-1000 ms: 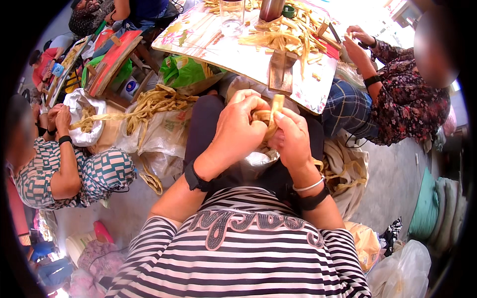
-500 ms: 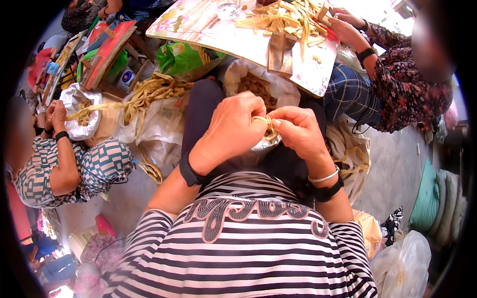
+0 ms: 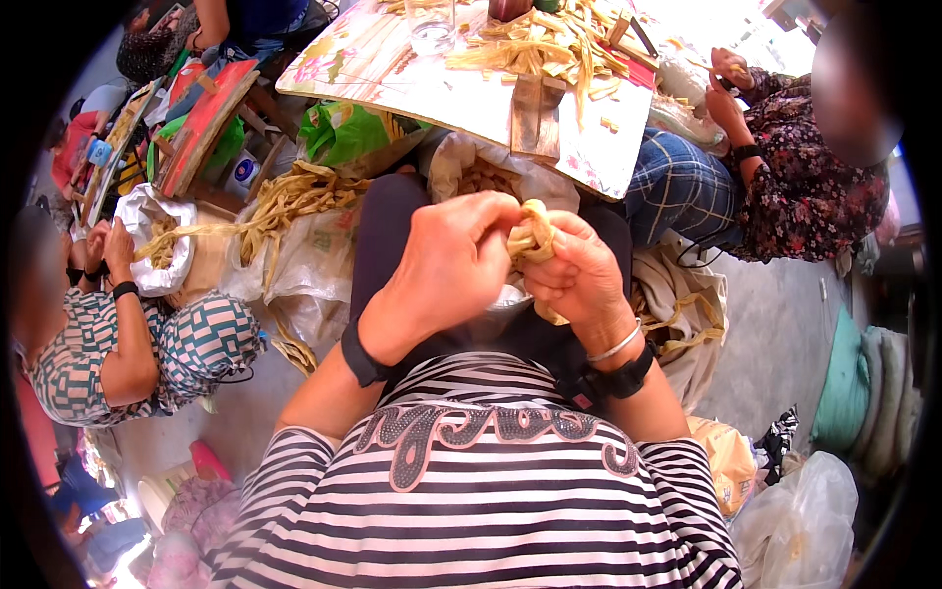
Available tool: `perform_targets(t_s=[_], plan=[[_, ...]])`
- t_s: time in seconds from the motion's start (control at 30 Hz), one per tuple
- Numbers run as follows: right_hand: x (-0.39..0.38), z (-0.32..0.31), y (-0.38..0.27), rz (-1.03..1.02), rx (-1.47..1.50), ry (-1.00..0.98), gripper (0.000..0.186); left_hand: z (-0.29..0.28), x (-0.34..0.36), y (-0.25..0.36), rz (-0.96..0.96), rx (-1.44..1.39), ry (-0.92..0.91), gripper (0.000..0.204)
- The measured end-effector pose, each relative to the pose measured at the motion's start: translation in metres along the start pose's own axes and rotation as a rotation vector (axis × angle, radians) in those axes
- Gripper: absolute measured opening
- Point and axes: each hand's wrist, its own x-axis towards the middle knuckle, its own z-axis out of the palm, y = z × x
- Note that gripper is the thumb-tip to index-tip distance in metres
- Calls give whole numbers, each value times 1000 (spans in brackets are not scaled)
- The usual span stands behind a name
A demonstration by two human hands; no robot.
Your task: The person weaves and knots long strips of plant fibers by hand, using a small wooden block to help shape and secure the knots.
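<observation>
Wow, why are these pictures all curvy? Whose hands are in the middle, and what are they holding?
There's no robot here, just a person wearing a camera on their head. It looks down, so you see their striped shirt at the bottom. The lens is very wide, which bends straight edges and leaves dark rims.

The left hand and right hand are that person's own. The right one holds a looped yellowish strip. The left is close against it, but its fingertips are hidden, so I can't tell how it grips.

Ahead is a table with a pile of loose strips, a glass and a wooden block on it. Other people sit on both sides.
</observation>
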Motion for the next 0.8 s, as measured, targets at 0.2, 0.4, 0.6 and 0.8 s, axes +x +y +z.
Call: perform_targets(t_s=[0.2, 0.4, 0.6, 0.8], plan=[[1, 8, -1, -61, -133, 103, 21, -13, 9, 7, -217, 121, -329, 18], [-20, 29, -34, -178, -1165, 211, 10, -32, 3, -16, -689, -1021, -413, 26], [-17, 24, -35, -80, -1406, 134, 10, -26, -8, -30, -705, -1107, -359, 31], [-16, 29, -46, -189, -1487, 115, 13, -39, -17, -23, -704, -1080, -429, 36]])
